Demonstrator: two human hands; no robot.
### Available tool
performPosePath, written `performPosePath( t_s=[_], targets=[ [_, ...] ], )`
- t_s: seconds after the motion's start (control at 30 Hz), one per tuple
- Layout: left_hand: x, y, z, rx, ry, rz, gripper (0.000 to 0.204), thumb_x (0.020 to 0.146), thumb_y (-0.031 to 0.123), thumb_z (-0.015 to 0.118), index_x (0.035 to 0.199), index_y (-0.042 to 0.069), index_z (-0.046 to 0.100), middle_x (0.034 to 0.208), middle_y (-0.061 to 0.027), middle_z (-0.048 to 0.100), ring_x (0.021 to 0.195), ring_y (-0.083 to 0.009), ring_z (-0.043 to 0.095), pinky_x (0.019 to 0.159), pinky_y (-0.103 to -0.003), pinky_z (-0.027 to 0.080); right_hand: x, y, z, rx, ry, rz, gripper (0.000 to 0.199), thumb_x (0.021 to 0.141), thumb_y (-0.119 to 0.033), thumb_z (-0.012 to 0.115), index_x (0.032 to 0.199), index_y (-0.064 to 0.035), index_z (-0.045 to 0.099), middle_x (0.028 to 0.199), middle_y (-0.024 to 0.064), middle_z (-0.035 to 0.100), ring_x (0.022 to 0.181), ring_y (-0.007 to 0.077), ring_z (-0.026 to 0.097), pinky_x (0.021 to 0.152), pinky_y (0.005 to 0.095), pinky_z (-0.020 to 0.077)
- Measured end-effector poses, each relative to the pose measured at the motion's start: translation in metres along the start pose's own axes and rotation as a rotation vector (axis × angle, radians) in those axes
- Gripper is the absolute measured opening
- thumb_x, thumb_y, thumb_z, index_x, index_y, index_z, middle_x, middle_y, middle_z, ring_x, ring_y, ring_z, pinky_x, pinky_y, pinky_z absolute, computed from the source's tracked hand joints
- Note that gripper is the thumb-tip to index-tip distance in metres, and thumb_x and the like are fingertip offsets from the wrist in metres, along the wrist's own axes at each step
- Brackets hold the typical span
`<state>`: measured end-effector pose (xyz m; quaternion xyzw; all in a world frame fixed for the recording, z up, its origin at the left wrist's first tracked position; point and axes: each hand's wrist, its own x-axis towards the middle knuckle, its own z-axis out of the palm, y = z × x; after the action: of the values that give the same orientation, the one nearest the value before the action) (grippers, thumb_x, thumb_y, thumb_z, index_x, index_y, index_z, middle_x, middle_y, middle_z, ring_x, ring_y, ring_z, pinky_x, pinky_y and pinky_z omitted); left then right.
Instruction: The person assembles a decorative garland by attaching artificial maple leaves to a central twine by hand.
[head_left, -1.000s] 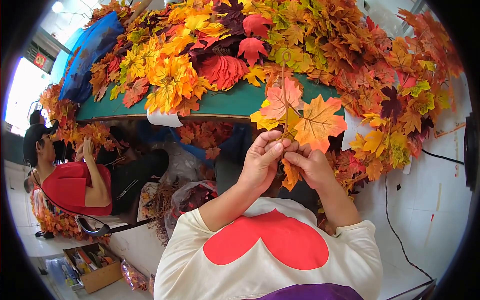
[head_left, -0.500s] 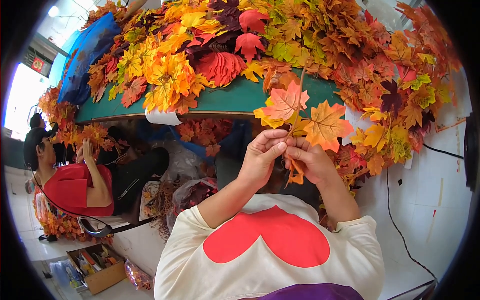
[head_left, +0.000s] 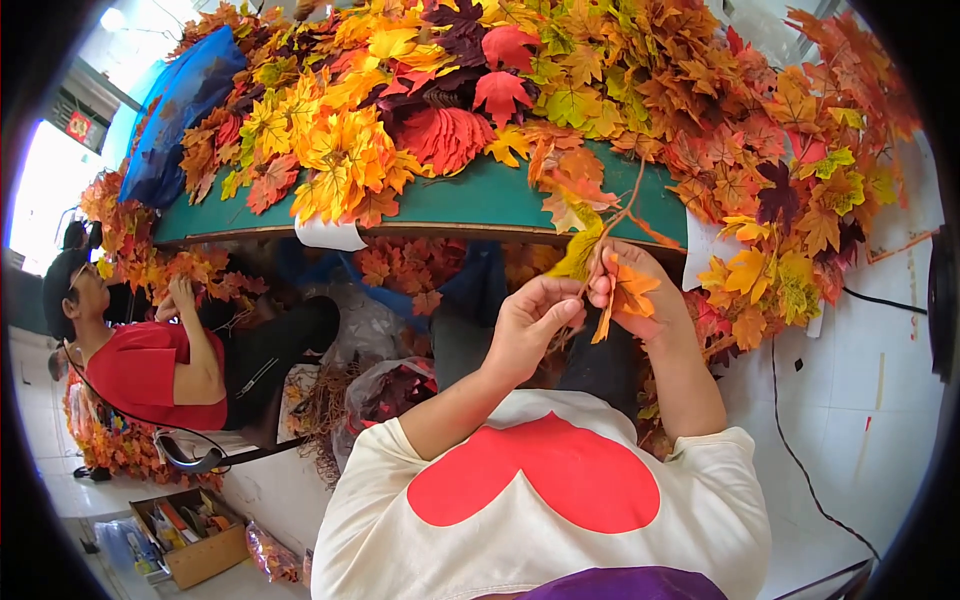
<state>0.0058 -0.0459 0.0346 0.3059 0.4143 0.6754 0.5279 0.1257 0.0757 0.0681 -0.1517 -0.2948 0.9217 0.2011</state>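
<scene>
Leaf sprig (head_left: 612, 262) pinched between both hands (head_left: 585, 310)

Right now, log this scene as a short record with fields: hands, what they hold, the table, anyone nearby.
left hand: pinches a thin stem, fingers closed
right hand: closed on orange leaf
leaf sprig: orange and yellow, rising above both hands
table: green top, heaped with fake autumn leaves
co-worker: seated at left, red top, hands raised
box: on the floor, lower left
</scene>
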Motion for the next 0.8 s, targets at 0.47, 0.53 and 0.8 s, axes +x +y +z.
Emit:
performPosePath(
  t_s=[0.47, 0.53, 0.8],
  targets=[
    [-0.033, 0.032, -0.006, -0.268, -0.141, -0.361, 0.017, 0.088, 0.014, 0.053, 0.1, 0.002, 0.057, 0.088, -0.007, 0.06, 0.074, -0.0163, 0.06, 0.07, -0.03, 0.05, 0.007, -0.014, 0.028, -0.315, -0.059, -0.052, 0.017, 0.084, -0.019, 0.058, 0.081, -0.0026, 0.054, 0.071, 0.0037, 0.055, 0.059, 0.0116, 0.055, 0.054, 0.0228, 0.0452],
    [-0.044, 0.041, -0.003, -0.435, -0.208, -0.393, 0.016, 0.087, 0.01, 0.052, 0.1, 0.001, 0.056, 0.09, -0.0092, 0.061, 0.076, -0.0187, 0.061, 0.073, -0.032, 0.05, 0.011, -0.014, 0.041, -0.358, -0.156, -0.028, 0.019, 0.083, -0.02, 0.06, 0.08, -0.0026, 0.053, 0.068, 0.0036, 0.054, 0.057, 0.0127, 0.055, 0.054, 0.0238, 0.0455],
    [-0.042, 0.042, -0.006, -0.586, 0.078, -0.226, 0.012, 0.088, 0.011, 0.052, 0.1, 0.01, 0.056, 0.091, -0.0028, 0.059, 0.08, -0.0162, 0.058, 0.074, -0.033, 0.049, 0.057, -0.008, 0.016, -0.919, -0.115, -0.167, 0.017, 0.084, -0.018, 0.058, 0.089, -0.0015, 0.061, 0.077, 0.0024, 0.063, 0.072, 0.0096, 0.059, 0.067, 0.0239, 0.0469]
  ],
)
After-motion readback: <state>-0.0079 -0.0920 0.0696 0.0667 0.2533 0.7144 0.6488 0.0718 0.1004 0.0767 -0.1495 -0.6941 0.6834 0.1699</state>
